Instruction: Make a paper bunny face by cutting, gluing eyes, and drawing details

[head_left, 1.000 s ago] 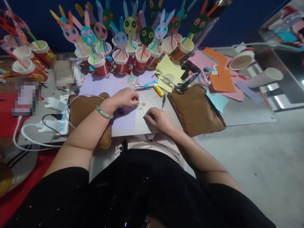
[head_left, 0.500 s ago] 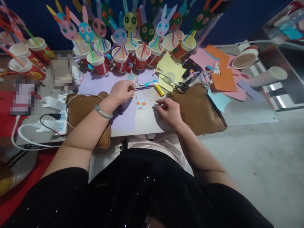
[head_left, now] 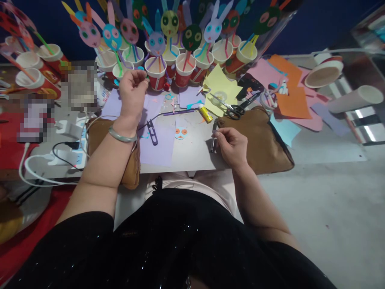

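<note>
My left hand (head_left: 134,94) is raised near the front cups, fingers closed in a pinch; what they hold, if anything, is too small to tell. My right hand (head_left: 232,145) pinches a small dark and silver tool (head_left: 213,145) at the left edge of the right brown pouch (head_left: 258,140). Between my hands a light-blue paper face (head_left: 181,133) with orange eyes lies on the table. A purple slotted piece (head_left: 152,132) rests on purple paper (head_left: 159,150). Behind the face are a yellow glue stick (head_left: 205,114) and a purple straw (head_left: 179,112).
Paper cups (head_left: 155,72) with rabbit-faced figures line the back. Scissors (head_left: 233,109) lie on yellow paper (head_left: 221,82). Coloured paper scraps (head_left: 290,106) and a tilted cup (head_left: 323,74) are at right. A power strip (head_left: 81,144) with cables and another brown pouch (head_left: 100,138) are at left.
My left hand has moved left and back towards the cups, uncovering the purple slotted piece. My right hand has shifted right and now grips the small tool.
</note>
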{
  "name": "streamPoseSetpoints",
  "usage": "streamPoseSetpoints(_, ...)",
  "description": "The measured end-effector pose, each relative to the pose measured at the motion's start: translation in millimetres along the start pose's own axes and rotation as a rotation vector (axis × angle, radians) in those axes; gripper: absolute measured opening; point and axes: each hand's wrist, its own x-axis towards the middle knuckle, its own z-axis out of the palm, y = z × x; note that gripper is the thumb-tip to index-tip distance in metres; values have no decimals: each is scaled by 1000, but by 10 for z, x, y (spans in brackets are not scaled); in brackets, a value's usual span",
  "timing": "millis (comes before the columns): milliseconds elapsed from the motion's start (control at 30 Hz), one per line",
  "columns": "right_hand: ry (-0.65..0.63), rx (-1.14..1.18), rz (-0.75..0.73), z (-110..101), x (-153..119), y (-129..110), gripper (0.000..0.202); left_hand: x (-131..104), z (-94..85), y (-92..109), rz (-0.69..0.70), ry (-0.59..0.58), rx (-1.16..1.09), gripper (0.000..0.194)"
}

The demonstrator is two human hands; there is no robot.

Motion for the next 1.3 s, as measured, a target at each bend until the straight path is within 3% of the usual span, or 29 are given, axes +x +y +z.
streamPoseSetpoints(67,-25,20,2,24,-10,-11,26,3,-19,41,-123,63,-7,51)
streamPoseSetpoints(167,-65,39,-2,67,-18,-48,30,-51,-15,199,-175,-11,69,59)
streamPoseSetpoints(367,-312,-43,-31,187,-20,-131,29,-201,32,444,-159,-6,-66,27)
streamPoseSetpoints(433,-410,-109,-75,238,-14,-146,25,-176,9,380,-137,19,-63,22)
streamPoseSetpoints(500,-478,-168,-141,283,2,-159,23,-93,-58,239,-112,132,-62,19)
streamPoseSetpoints(567,-505,-228,-213,315,28,-169,25,12,-143,76,-94,297,-88,18)
streamPoseSetpoints(667,-531,-319,-270,347,78,-180,26,80,-186,-33,-69,360,-110,27)
streamPoseSetpoints(700,-536,-344,-271,355,94,-181,25,61,-160,-10,-76,339,-109,32)
streamPoseSetpoints(867,-456,-419,-232,378,136,-164,19,-235,139,375,-47,-113,47,22)
streamPoseSetpoints(1033,-301,-415,-227,316,106,-46,31,-414,343,533,161,-477,292,31)
streamPoseSetpoints(1167,-232,-427,-244,239,66,82,26,-485,415,528,197,-562,423,48)
streamPoseSetpoints(1300,-220,-463,-309,207,30,125,22,-543,460,591,159,-614,477,48)
